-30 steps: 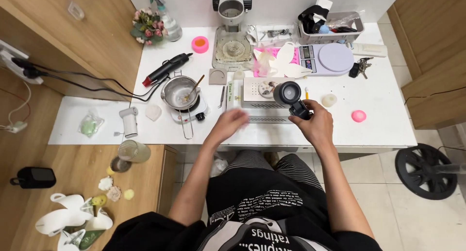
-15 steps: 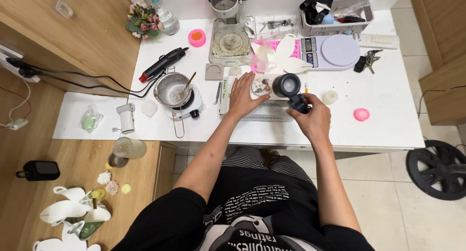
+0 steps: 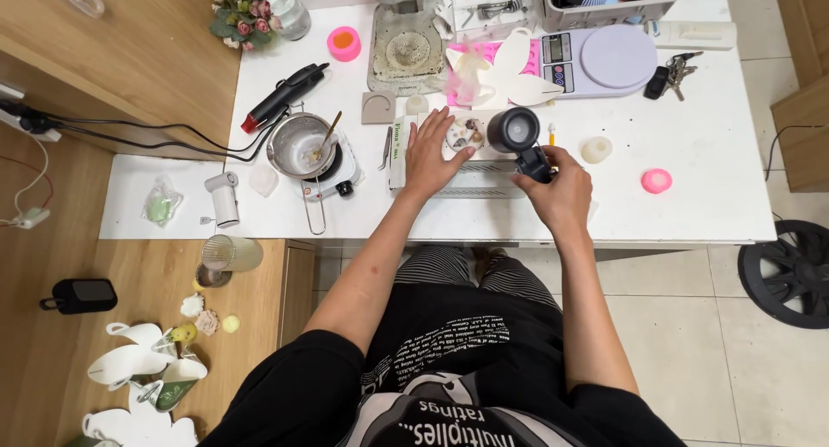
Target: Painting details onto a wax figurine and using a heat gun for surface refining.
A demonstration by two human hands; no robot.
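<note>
Left hand point(image 3: 429, 153) now flat, fingers spread, resting on white tray point(image 3: 471, 140); earlier hovering nearer. Right hand point(image 3: 557, 188) clenched around black pitcher point(image 3: 518, 134), apparently tilted over tray, centre table.

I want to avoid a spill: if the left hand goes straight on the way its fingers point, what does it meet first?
The left hand points away across the white tray; likely first comes the pink mould beyond it, though heights are unclear.
</note>
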